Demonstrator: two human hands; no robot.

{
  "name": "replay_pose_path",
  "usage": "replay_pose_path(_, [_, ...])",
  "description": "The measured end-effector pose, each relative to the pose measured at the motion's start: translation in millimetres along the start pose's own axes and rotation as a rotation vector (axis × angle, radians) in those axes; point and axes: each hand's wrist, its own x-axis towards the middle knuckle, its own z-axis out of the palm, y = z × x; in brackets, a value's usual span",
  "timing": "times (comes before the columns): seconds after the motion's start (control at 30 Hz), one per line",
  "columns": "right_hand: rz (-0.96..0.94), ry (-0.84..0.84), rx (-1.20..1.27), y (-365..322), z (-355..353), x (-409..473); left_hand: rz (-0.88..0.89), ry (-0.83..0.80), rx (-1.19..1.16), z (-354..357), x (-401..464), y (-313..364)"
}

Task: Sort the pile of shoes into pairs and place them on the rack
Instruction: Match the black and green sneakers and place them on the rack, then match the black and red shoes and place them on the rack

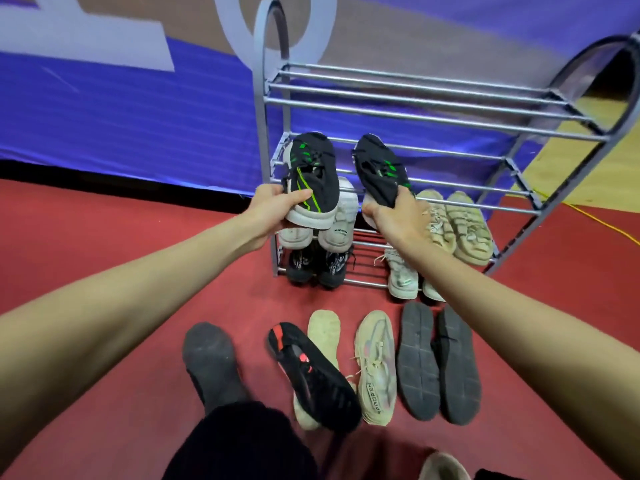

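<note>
My left hand (273,209) grips the heel of a black sneaker with green marks (311,168). My right hand (398,220) grips the heel of the matching black-and-green sneaker (377,168). Both shoes point toe-first at the second shelf of the grey metal rack (450,98). On the rack sit white sneakers (343,216), beige sneakers (464,226), black shoes (315,268) and a light pair (401,275). On the red floor lie a black-and-red shoe (311,375), a beige sole (323,334), a beige sneaker (375,365) and two dark soles (438,362).
A blue banner (138,116) hangs behind the rack. My foot in a dark sock (211,362) and my dark trouser leg (242,445) are at the bottom. A yellow cable (602,223) runs on the floor at right. The rack's top shelf holds nothing.
</note>
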Motion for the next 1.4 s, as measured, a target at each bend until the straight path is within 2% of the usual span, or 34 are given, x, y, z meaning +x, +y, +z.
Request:
replay_pose_path(0.4, [-0.046, 0.055, -0.072, -29.7, 57.4, 82.1, 0.059, 0.042, 0.049, -13.2, 106.6, 4.5])
replay_pose_path(0.77, [-0.084, 0.041, -0.170, -33.6, 80.1, 90.0, 0.018, 0.085, 0.008, -4.9, 119.9, -8.4])
replay_pose_path(0.87, [-0.111, 0.031, -0.153, -28.7, 78.8, 85.7, 0.016, 0.189, 0.053, -3.9, 117.6, -7.8])
replay_pose_path(1.0, [-0.206, 0.040, -0.101, -9.8, 78.8, 70.2, -0.013, 0.249, 0.046, -2.9, 102.8, -16.2])
replay_pose_path(1.07, [-0.283, 0.032, -0.116, 6.4, 78.8, 58.5, -0.014, 0.244, -0.001, -1.7, 86.8, -20.5])
replay_pose_path(1.23, [-0.464, 0.003, -0.110, 57.4, 85.3, 14.9, -0.016, 0.182, 0.089, -16.6, 44.8, -58.3])
replay_pose_path(1.3, [-0.454, -0.067, -0.138, 80.3, 93.5, -5.9, -0.033, 0.161, 0.140, -26.6, 22.4, -78.5])
replay_pose_path(1.4, [-0.432, -0.264, -0.252, 116.6, 106.7, -37.4, -0.118, 0.154, 0.277, -47.4, -6.0, -122.1])
